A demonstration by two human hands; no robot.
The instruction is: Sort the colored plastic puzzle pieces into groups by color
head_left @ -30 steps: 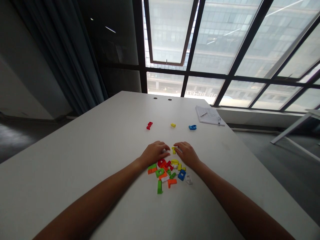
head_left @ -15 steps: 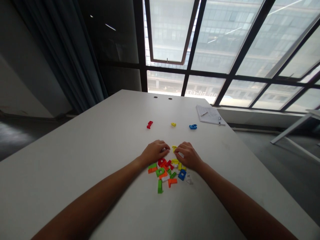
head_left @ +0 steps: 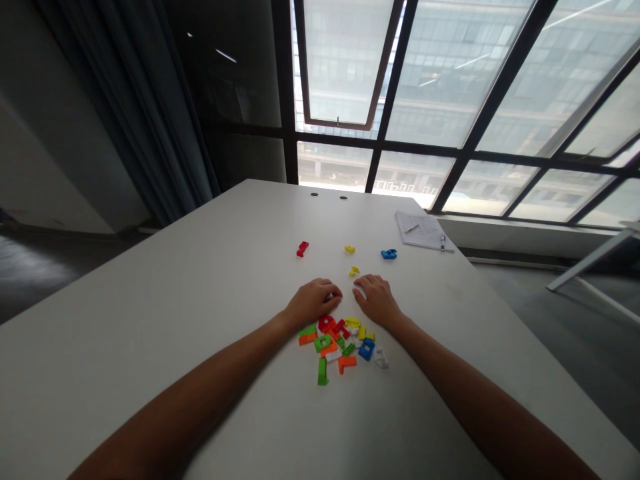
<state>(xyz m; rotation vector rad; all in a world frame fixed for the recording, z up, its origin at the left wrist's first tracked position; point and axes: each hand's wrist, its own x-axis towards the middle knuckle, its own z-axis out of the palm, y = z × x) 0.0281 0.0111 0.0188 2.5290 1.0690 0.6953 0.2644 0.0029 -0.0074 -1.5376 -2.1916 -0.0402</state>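
My right hand point(head_left: 375, 297) rests on the white table point(head_left: 240, 267) with its fingers apart, and nothing is in it. Just beyond its fingertips lies a small yellow plastic piece point(head_left: 354, 271), not touched. To the left, my left hand point(head_left: 316, 298) lies with curved fingers and a gap at the thumb, holding nothing. Close below both hands is a loose pile of coloured plastic pieces, among them a red piece point(head_left: 327, 324), a green piece with a square hole point(head_left: 323, 343), a blue piece point(head_left: 367, 349), an orange piece point(head_left: 347, 363) and a white piece point(head_left: 381, 358).
Farther out stand a red piece point(head_left: 303, 249), another yellow piece point(head_left: 349, 249) and a blue piece point(head_left: 389, 254), spaced in a row. Papers point(head_left: 425, 230) with pens lie by the table's right edge. Two dark round discs point(head_left: 315, 195) sit near the far edge, before the windows.
The small yellow piece has moved away from me, toward the far row, and my right hand has let go of it. My left hand has barely moved. The view has shifted slightly.
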